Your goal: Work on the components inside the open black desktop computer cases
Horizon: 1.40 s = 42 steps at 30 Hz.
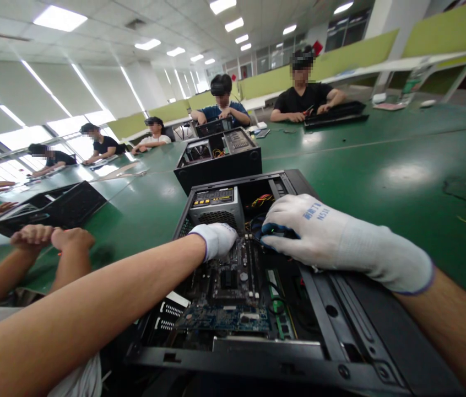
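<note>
An open black computer case (194, 355) lies in front of me. Inside, a motherboard (239, 270) sits beside a grey power supply (216, 207). My left hand (217, 241), in a white glove, reaches down at the motherboard's upper edge next to the power supply; its fingers are hidden. My right hand (305, 229), in a white glove with blue-coated fingers, rests over the case's right side. Its fingers curl in beside a round black part, with thumb and fingers close together; what they hold is hidden. A green memory stick (281, 311) shows below my right hand.
Another open computer case (225, 168) stands just beyond mine on the green table (352, 160). At left, a co-worker's bare hands (51, 237) are near another black case (63, 204). Several people sit around the table. A bottle (412, 82) stands at far right.
</note>
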Tool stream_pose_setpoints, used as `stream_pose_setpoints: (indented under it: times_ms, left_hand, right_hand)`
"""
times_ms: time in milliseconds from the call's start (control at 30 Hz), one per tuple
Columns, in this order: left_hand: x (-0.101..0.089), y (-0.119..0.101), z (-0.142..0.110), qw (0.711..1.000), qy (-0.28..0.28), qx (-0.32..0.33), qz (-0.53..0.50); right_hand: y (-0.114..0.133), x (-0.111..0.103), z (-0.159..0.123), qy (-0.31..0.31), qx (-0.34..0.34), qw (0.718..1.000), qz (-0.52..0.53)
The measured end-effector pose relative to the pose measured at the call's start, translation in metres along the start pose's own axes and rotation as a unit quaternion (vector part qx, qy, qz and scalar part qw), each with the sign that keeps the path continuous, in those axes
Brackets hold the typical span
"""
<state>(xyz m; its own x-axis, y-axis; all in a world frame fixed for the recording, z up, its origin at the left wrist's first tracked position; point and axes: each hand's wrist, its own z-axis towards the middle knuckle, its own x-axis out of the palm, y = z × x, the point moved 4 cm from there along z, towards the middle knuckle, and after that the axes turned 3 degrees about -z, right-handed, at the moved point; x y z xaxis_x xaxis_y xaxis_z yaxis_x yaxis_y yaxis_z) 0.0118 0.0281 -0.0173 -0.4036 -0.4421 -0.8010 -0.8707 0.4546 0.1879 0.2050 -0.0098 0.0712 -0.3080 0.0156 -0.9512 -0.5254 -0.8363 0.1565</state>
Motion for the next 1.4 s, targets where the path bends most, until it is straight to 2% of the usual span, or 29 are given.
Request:
stream_pose_setpoints:
  times_ms: [333,900,1133,1300,1400]
  left_hand:
    - [-0.002,-0.001,-0.002,1.0,0.001,0.015,-0.003]
    - [-0.004,-0.003,-0.005,1.0,0.016,-0.008,0.003]
    - [-0.012,-0.003,-0.014,0.999,-0.008,-0.019,-0.038]
    - [-0.024,-0.006,-0.034,0.993,-0.071,-0.007,-0.095]
    - [-0.031,-0.008,-0.05,0.984,-0.118,0.0,-0.13]
  right_hand:
    - [0.0,-0.001,0.001,-0.001,-0.007,1.0,0.004]
    - [0.001,-0.001,0.0,0.006,-0.009,1.0,0.002]
    - [0.002,-0.002,-0.001,-0.014,-0.01,1.0,0.015]
    - [-0.003,-0.005,-0.006,-0.064,0.044,0.997,0.015]
    - [-0.019,-0.004,-0.026,-0.122,0.158,0.979,0.029]
